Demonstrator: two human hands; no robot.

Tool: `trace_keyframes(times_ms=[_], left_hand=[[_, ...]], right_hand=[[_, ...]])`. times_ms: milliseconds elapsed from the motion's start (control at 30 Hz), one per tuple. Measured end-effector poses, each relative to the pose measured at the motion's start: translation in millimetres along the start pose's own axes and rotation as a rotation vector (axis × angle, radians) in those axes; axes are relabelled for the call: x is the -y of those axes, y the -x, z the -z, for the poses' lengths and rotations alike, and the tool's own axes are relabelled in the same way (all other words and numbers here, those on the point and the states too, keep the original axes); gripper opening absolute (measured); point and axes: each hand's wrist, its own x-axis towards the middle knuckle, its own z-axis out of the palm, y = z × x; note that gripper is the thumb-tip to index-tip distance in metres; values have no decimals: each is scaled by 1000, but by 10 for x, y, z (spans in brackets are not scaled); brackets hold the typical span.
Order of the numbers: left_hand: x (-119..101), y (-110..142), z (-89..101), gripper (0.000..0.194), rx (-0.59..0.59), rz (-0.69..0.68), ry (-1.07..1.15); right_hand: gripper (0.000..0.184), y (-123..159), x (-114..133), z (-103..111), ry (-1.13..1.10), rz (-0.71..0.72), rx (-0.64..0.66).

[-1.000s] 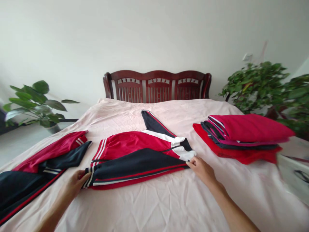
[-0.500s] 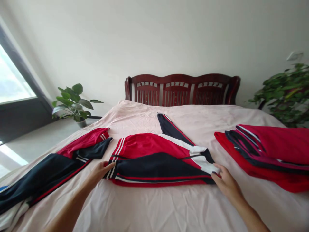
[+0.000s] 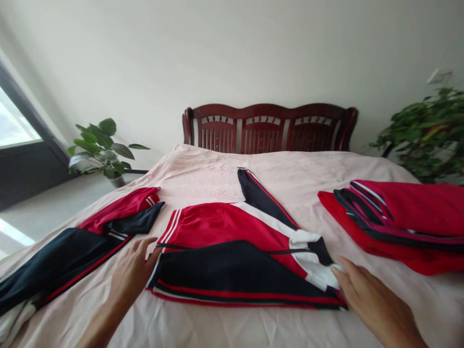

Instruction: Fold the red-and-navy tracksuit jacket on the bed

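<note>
A red, navy and white zip-up track jacket (image 3: 213, 224) lies in front of me, its near sleeve (image 3: 217, 270) folded across the body along the front edge. The other sleeve (image 3: 259, 193) points away towards the headboard. Beside the striped hem, my left hand (image 3: 132, 266) has its fingers loosely stretched and apart, the fingertips close to the cloth. At the opposite end, my right hand (image 3: 366, 290) pinches the jacket near its white collar (image 3: 322, 273); its inner fingers are partly hidden.
A pink sheet (image 3: 203, 176) covers the bed beneath the clothes. Another navy and red jacket (image 3: 72, 256) lies at left. Folded red and navy garments (image 3: 416, 208) are stacked at right. Behind stand a dark wooden headboard (image 3: 261, 128) and plants (image 3: 101, 145) on either side.
The jacket's near edge has come closer to me and lies lower in view. My left hand has loosened from the hem, and my right hand has moved nearer and slightly right.
</note>
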Motion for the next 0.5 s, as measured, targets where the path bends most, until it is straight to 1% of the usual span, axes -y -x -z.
trace_keyframes(times_ms=[33,67,100,167,200,233,267,300,367,433,500], left_hand=[[-195,26,-39,45,8,-80,3],[-406,65,-107,43,36,-174,29],[-617,116,-199,42,74,-274,47],[-989,234,-424,40,126,-485,34],[-1123,289,-535,41,144,-556,8],[-1210,334,-631,43,160,-601,-27],[-1245,365,-704,45,177,-634,-65],[-1229,379,-751,48,192,-653,-103],[-1072,361,-765,54,219,-681,-172],[-820,306,-706,58,233,-695,-225],[-562,249,-623,59,240,-681,-266]], right_hand=[[44,-60,235,4,13,37,-3],[44,-104,516,-30,-22,115,10],[45,-126,827,-106,-87,222,23],[47,-104,1443,-363,-161,415,40],[49,-67,1702,-526,-171,492,79],[51,-21,1904,-695,-169,551,136],[52,24,2042,-858,-166,590,185],[53,61,2115,-1003,-156,612,224],[54,93,2094,-1214,-126,634,272],[56,65,1928,-1307,-85,633,274],[58,-3,1695,-1314,-31,603,247]])
